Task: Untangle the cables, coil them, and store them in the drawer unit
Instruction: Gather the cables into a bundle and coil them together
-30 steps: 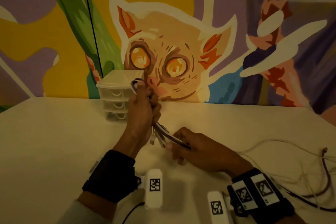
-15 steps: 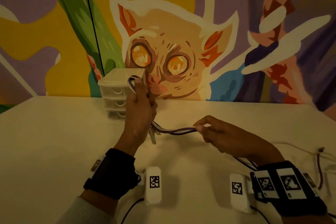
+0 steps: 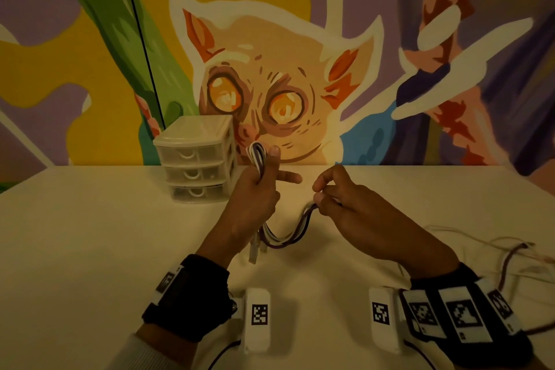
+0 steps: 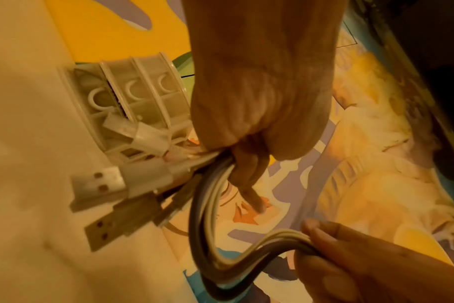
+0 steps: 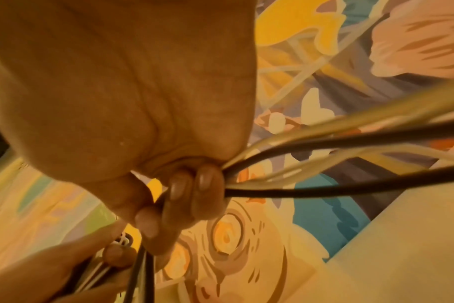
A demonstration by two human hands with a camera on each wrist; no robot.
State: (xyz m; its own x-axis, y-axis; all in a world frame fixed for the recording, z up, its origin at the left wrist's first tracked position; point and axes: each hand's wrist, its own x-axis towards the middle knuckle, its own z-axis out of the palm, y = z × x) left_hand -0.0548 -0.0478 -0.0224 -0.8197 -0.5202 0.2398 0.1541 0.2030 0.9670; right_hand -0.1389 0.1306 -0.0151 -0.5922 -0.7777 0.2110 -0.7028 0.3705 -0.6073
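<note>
Cables (image 3: 282, 239): bundle at frame center above the table (image 3: 90, 249), sagging in a U between both hands. Drawer unit (image 3: 196, 159) upper left of center, against the wall, all drawers closed. Left hand (image 3: 255, 198) fisted around the folded loop, index out. Right hand (image 3: 345, 207) pinches the strands. USB plugs (image 4: 99, 182) dangle below the left fist.
</note>
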